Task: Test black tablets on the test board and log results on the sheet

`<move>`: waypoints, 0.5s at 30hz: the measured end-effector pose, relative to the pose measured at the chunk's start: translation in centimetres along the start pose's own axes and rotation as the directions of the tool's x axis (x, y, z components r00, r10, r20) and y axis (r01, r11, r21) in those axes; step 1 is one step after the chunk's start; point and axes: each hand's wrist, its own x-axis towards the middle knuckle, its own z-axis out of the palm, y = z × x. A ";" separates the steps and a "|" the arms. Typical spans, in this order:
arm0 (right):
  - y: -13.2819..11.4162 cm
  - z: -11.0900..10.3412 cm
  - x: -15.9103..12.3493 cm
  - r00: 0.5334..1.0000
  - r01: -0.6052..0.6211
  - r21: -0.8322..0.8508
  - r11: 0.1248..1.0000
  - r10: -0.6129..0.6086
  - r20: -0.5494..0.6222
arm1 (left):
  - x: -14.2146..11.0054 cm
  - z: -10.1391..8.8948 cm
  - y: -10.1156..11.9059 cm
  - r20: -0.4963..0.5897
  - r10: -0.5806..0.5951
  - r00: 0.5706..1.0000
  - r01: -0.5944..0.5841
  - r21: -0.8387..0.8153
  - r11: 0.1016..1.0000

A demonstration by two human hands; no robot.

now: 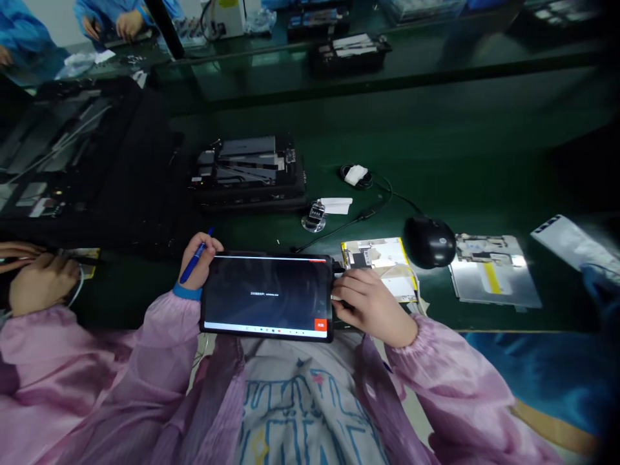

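A black tablet (267,295) with a lit dark screen lies at the near edge of the green bench, partly over my lap. My left hand (199,261) grips its left edge and also holds a blue pen (195,258) between the fingers. My right hand (369,303) is closed on the tablet's right edge, where a cable plugs in. Just beyond that hand lies a yellow-edged component plate (382,257).
A black mouse (429,241), a silver metal plate (491,271), a hand tally counter (314,217), a cable with white plug (357,175), and a black tray of parts (249,169) sit on the green bench (460,142). Another person's hands (33,274) in a pink sleeve rest at left.
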 end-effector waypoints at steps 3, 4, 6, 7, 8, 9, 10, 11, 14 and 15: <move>0.0 0.1 0.3 0.999 0.032 -0.007 0.999 -0.032 0.000 | -0.1 -0.1 -0.1 0.014 0.000 1.000 0.000 -0.030 1.000; 0.0 0.1 0.4 0.999 0.043 -0.007 0.999 -0.043 0.001 | -0.1 -0.1 -0.2 0.020 0.000 1.000 0.001 -0.037 0.999; 0.1 0.1 0.6 0.998 0.058 -0.003 0.998 -0.058 0.006 | -0.1 -0.1 -0.2 0.032 0.003 0.999 -0.001 -0.043 0.999; 0.1 0.1 0.6 0.998 0.060 0.000 0.998 -0.060 0.011 | -0.1 -0.1 -0.2 0.034 0.003 0.999 -0.001 -0.042 0.999; 0.1 0.1 0.6 0.998 0.060 0.005 0.998 -0.060 0.017 | -0.1 -0.1 -0.2 0.034 0.002 0.999 0.000 -0.044 0.999; 0.2 0.0 0.7 0.998 0.057 0.011 0.998 -0.058 0.025 | -0.1 -0.1 -0.2 0.034 -0.001 0.999 0.003 -0.046 0.999; 0.2 0.0 0.7 0.998 0.053 0.019 0.998 -0.054 0.034 | -0.1 -0.1 -0.2 0.032 -0.004 0.999 0.006 -0.046 0.999; 0.2 -0.1 0.6 0.998 0.048 0.029 0.998 -0.049 0.043 | -0.1 -0.1 -0.2 0.029 -0.008 1.000 0.009 -0.044 0.999; 0.2 -0.3 0.3 0.997 0.010 0.049 0.999 -0.013 0.072 | 0.0 -0.1 -0.1 0.023 -0.017 1.000 0.018 -0.037 0.999; 0.1 -0.4 0.2 0.997 -0.008 0.049 0.999 0.004 0.081 | 0.0 -0.1 -0.1 0.020 -0.018 1.000 0.018 -0.033 0.999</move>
